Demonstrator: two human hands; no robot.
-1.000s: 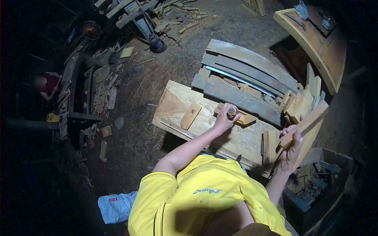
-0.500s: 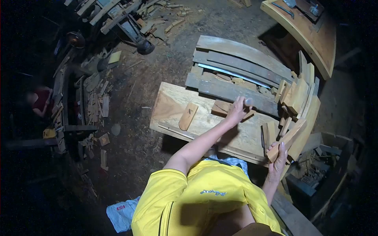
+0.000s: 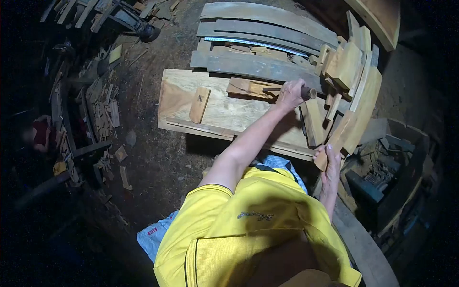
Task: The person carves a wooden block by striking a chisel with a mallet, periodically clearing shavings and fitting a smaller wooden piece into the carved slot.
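Note:
My left hand [image 3: 289, 97] is closed around a chisel [image 3: 310, 93], its handle butt facing right and its thin dark shaft pointing left. The shaft overlaps a slotted wooden block [image 3: 239, 87] lying on the pale workbench board [image 3: 179, 98]. At the bench's right front corner, my right hand [image 3: 330, 160] grips a short wooden piece [image 3: 340, 136], fingers wrapped around its near end. To the left on the board lies a small flat wood piece [image 3: 199, 105] with a dark mark.
Long grey planks [image 3: 258, 67] and a metal ruler [image 3: 253, 44] lie along the bench's far side. Wood offcuts [image 3: 346, 67] are stacked at its right. Beyond stands a crate of tools [image 3: 382, 167]. Scraps litter the floor, and a person [image 3: 41, 133] is at far left.
The view has shifted, so the bench appears higher and further left. The chisel has tipped from nearly upright to lying leftward over the slotted block. My right hand still holds the wooden piece.

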